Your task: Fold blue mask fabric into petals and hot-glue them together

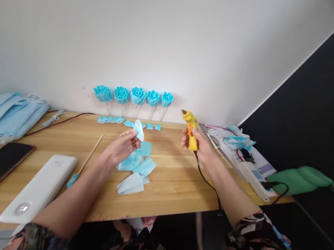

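Note:
Between the fingertips of my left hand [124, 147] is a small blue and white fabric petal [139, 130], pinched upright. My right hand [202, 143] grips a yellow glue gun [191, 128] with an orange trigger, its nozzle tilted up and to the left, apart from the petal. Its black cord [206, 175] hangs over the table's front edge. Under my left hand lie several loose blue fabric pieces [144, 167]. Left of them, a wooden stick [92, 152] with a blue fabric tip [72, 180] lies partly behind my left forearm.
Several blue fabric roses [137, 95] on thin stems lean against the wall, with folded strips [110, 119] before them. At left are stacked face masks [2, 118], a phone [1, 165] and a white power bank [39, 187]. A power strip [256, 181], papers and a green pouch [300, 180] sit right.

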The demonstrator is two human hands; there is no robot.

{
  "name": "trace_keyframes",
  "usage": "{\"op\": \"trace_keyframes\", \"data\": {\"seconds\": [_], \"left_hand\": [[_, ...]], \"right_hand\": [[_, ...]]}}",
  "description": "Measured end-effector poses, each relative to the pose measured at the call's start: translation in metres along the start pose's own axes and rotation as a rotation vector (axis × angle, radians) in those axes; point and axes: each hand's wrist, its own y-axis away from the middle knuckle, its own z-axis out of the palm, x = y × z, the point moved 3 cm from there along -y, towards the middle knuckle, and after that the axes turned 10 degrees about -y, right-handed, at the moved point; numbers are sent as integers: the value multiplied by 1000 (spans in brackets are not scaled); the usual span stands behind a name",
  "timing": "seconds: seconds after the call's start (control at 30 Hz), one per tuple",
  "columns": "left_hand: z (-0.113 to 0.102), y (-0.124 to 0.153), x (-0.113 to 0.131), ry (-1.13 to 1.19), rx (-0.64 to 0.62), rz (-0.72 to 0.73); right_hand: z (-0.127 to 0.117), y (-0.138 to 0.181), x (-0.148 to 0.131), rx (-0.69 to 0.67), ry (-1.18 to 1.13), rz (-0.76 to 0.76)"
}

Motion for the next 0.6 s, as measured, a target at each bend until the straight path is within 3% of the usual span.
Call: {"op": "trace_keyframes", "data": {"seconds": [0.17, 0.4, 0.6], "left_hand": [[5, 2, -6, 5, -43, -54], [7, 3, -11, -1, -33, -107], [6, 3, -14, -30, -34, -142]], "right_hand": [[11, -12, 9, -60, 61, -160], [3, -2, 47, -71, -8, -126], [12, 7, 41, -161, 185, -135]]}}
